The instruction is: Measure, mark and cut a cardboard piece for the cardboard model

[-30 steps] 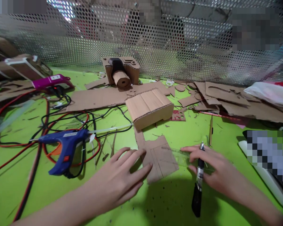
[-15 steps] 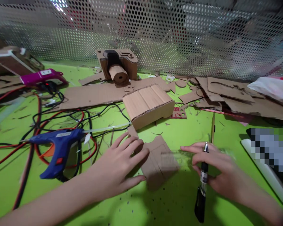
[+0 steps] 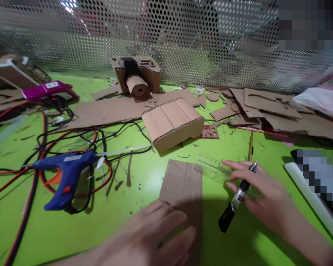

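A flat piece of cardboard [image 3: 180, 177] with drawn pencil-like lines lies in front of me. My left hand [image 3: 158, 232], blurred, is curled over its lower part; the fingertips are partly hidden. To the right, my right hand [image 3: 261, 192] holds a black pen [image 3: 240, 195] slanting between its fingers, silver tip up. The same hand's fingertips are on a clear plastic ruler [image 3: 212, 165], whose left end reaches the cardboard's right edge. Beyond them stands a folded cardboard box shape [image 3: 173, 122].
A blue glue gun [image 3: 69, 173] lies left among tangled cables [image 3: 100, 135]. Behind are a cardboard camera model [image 3: 138, 77], a purple power strip [image 3: 48, 90] and cardboard scraps [image 3: 272, 103]. A perforated metal screen [image 3: 183, 44] closes off the back.
The cardboard piece has turned and now lies lengthwise toward me. My left hand has moved down and right, its fingers curling. The ruler and pen have tilted in my right hand.
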`<state>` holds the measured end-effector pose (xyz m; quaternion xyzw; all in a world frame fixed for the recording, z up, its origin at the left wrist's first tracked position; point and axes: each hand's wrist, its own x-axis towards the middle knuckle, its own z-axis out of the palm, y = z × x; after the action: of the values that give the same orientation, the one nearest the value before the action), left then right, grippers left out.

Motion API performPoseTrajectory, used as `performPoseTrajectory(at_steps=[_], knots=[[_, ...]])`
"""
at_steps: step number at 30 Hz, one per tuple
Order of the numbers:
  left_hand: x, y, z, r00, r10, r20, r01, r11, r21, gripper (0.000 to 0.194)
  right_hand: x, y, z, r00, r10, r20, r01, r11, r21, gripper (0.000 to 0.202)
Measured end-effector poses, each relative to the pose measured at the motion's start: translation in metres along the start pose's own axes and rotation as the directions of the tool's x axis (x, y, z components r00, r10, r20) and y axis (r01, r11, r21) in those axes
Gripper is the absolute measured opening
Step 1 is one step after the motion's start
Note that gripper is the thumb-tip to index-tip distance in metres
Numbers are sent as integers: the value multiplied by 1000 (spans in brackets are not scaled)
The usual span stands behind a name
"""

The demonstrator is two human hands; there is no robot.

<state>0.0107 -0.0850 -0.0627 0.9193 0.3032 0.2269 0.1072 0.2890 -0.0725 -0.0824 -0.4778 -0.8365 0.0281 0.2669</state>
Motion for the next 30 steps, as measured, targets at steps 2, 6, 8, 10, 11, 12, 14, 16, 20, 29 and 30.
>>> performPoseTrajectory(at_steps=[2,6,8,10,11,12,14,16,20,29,30], knots=[[-2,-11,-7,998,44,43,-48,994,97,40,0,0,0,1000,-9,3,9,1000,7,19],[-16,-23,-8,980,4,201,-60,960,272,35,2,-2,1,999,-34,-19,34,999,30,12],[-23,-19,-1,979,-40,201,-8,973,232,39,2,-3,2,999,-37,-21,38,997,64,12],[-25,-10,6,984,-62,169,31,984,178,43,4,-5,5,999,-43,-10,43,993,110,15],[-25,-7,9,987,-55,149,32,987,156,43,4,-5,6,999,-45,-11,46,990,136,18],[-24,-4,12,992,-34,124,15,989,145,41,4,-6,8,999,-46,-7,47,985,164,20],[-21,-1,16,996,19,92,-34,987,154,34,4,-8,12,999,-46,22,40,974,222,23],[-21,-1,21,996,48,71,-60,982,182,35,1,-10,13,996,-40,83,17,966,260,23],[-24,-2,28,996,49,69,-61,983,175,36,-6,-13,3,968,-6,249,-57,969,242,25],[-23,-29,10,965,157,213,-193,967,164,43,0,8,-18,930,-72,361,-21,969,248,41],[-21,-36,8,959,186,213,-223,961,164,42,2,11,-17,921,-80,381,-23,966,259,41]])
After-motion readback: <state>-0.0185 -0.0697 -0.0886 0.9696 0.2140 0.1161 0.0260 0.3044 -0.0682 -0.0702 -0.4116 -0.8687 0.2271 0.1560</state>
